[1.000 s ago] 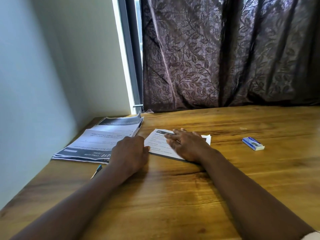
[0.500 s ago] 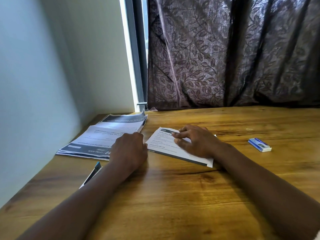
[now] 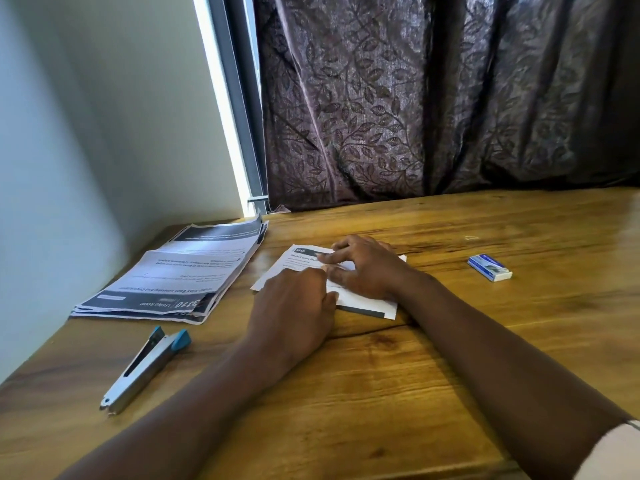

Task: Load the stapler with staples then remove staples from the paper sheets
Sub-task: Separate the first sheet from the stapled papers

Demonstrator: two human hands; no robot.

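**Staple removal under way; stapler set aside**

Progress: stapler lies on the counter, left of and nearer than the left hand, untouched, lying long and flat, blue end away from the camera. Can't tell if it is loaded; since it's been put down, loading is probably done. Staple box sits well right of the right hand, closed as far as I can see. A tiny bent bit of wire, maybe a loose staple, lies beyond the box; too small to be sure.

Work now is on the small sheet set under both hands. No staple visible on it, fingers cover the spot. Stack of papers lies left of and beyond the left hand, not touched. Whether the stack is done or still waiting can't be told. Judgement: removal phase, at least this sheet set left.

Hands: left hand loosely curled, knuckles up, fingertips down on the sheet's left part, pressing or pinching at it; a firm hold isn't visible. Right hand flat-ish, fingers spread over the sheet, pointing left, pinning it to the counter, holding nothing. The two hands' fingertips meet about mid-sheet. Both forearms reach in from the near edge, resting low over the counter.
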